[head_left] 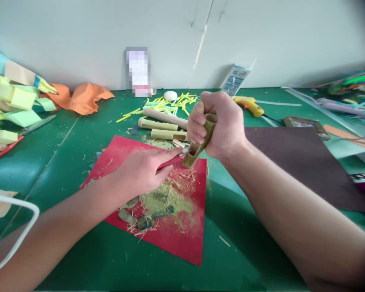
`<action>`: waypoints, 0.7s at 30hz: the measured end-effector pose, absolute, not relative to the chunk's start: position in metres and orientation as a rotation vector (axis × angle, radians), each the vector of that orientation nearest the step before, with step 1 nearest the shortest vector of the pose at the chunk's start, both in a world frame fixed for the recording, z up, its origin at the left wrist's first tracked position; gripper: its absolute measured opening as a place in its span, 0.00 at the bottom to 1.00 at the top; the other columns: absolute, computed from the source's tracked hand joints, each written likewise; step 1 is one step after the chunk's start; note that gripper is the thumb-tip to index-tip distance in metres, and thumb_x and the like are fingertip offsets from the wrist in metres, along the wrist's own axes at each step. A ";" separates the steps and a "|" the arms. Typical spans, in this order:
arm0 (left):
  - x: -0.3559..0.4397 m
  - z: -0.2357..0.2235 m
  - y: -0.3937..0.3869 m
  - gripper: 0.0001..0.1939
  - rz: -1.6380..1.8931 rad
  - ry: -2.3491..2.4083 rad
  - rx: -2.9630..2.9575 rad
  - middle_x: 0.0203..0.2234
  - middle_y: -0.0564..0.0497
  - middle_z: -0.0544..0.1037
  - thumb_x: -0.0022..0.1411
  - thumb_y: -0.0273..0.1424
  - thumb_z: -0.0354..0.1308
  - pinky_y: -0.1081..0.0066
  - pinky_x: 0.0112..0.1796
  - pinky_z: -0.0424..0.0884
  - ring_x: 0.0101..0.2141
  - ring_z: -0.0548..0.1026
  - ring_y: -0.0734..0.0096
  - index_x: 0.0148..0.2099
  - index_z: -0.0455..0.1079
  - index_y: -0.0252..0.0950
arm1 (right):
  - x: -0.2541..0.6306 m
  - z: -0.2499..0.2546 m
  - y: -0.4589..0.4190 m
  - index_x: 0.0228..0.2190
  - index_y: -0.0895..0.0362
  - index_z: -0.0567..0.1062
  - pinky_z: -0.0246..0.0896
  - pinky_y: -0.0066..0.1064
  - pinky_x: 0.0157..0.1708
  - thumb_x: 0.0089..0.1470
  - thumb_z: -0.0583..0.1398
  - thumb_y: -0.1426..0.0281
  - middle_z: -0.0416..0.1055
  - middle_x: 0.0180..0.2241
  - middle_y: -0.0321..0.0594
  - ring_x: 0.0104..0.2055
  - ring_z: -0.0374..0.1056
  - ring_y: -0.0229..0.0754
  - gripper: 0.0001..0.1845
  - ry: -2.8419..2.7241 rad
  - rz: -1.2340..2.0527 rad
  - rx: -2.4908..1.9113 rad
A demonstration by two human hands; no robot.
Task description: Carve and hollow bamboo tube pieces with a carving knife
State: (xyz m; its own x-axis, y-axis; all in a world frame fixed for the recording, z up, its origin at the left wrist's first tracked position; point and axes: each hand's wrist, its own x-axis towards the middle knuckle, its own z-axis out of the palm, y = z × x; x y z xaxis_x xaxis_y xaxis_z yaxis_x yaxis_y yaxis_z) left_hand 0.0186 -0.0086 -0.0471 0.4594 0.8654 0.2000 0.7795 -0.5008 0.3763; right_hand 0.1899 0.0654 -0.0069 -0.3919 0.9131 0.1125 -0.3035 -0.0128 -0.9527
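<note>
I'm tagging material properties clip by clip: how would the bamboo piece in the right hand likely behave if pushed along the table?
The bamboo piece would probably stay stiff, as it looks straight in the right hand. It is likely light for its size, since the side opening shows a hollow inside. Its rounded outside suggests it could roll.

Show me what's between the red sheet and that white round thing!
In the head view, bamboo tubes and thin yellow strips lie between them.
</note>
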 end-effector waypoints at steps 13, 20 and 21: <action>0.027 -0.024 -0.032 0.23 0.399 1.579 2.422 0.36 0.48 0.80 0.64 0.32 0.49 0.67 0.38 0.73 0.37 0.78 0.62 0.61 0.61 0.44 | 0.183 -0.012 0.056 0.14 0.53 0.60 0.45 0.31 0.15 0.55 0.50 0.57 0.53 0.10 0.31 0.12 0.50 0.34 0.23 -1.316 1.406 -0.758; 0.021 -0.029 -0.027 0.21 0.445 1.529 2.341 0.42 0.51 0.79 0.66 0.35 0.48 0.68 0.38 0.73 0.38 0.78 0.65 0.60 0.62 0.47 | 0.186 -0.010 0.059 0.14 0.53 0.60 0.44 0.32 0.15 0.56 0.51 0.59 0.52 0.10 0.32 0.12 0.48 0.35 0.22 -1.338 1.511 -0.724; 0.021 -0.032 -0.025 0.21 0.462 1.509 2.346 0.42 0.51 0.79 0.66 0.34 0.48 0.68 0.39 0.73 0.38 0.78 0.65 0.61 0.61 0.47 | 0.187 -0.009 0.060 0.13 0.53 0.60 0.44 0.32 0.14 0.56 0.50 0.60 0.52 0.10 0.32 0.12 0.48 0.35 0.22 -1.336 1.539 -0.709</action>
State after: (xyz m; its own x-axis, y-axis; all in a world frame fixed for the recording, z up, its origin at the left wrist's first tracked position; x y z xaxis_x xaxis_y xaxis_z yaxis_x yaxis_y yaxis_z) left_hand 0.0211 -0.0254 -0.0315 0.3926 0.9143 0.0994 0.8134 -0.3956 0.4264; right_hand 0.1872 0.0603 -0.0088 -0.3863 0.9099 0.1509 -0.2777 0.0413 -0.9598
